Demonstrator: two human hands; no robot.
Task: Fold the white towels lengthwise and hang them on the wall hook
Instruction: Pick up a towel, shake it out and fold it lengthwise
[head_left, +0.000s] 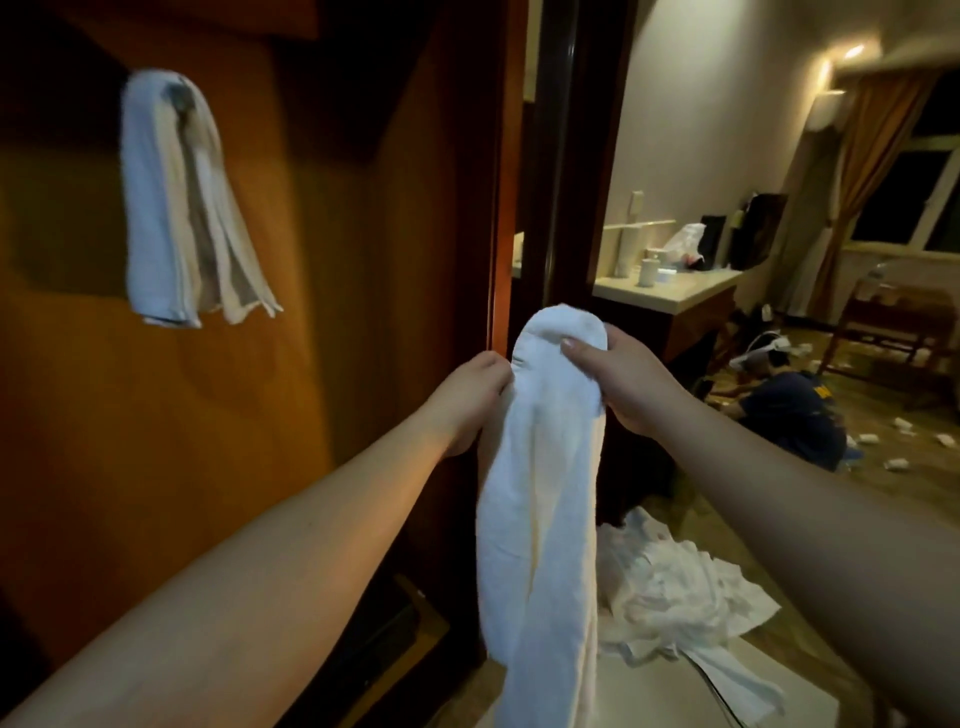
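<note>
A long white folded terry towel (540, 493) is being held up in front of the dark wooden door frame (501, 182), doubled over at its top and hanging down. Its left side is being pinched by the left hand (470, 395); its folded top is being gripped by the right hand (621, 384), thumb lying across the cloth. Below and to the right of the frame, a heap of crumpled white towels (670, 587) is lying on the floor. On the orange-brown wooden panel (322, 312) left of the frame, other white towels (171, 208) are hanging from a wall hook (182, 96). Beyond the frame, a pale countertop (670, 291) is carrying small containers, their contents not discernible, and a person in a dark shirt (795, 415) is crouching on the littered floor.
</note>
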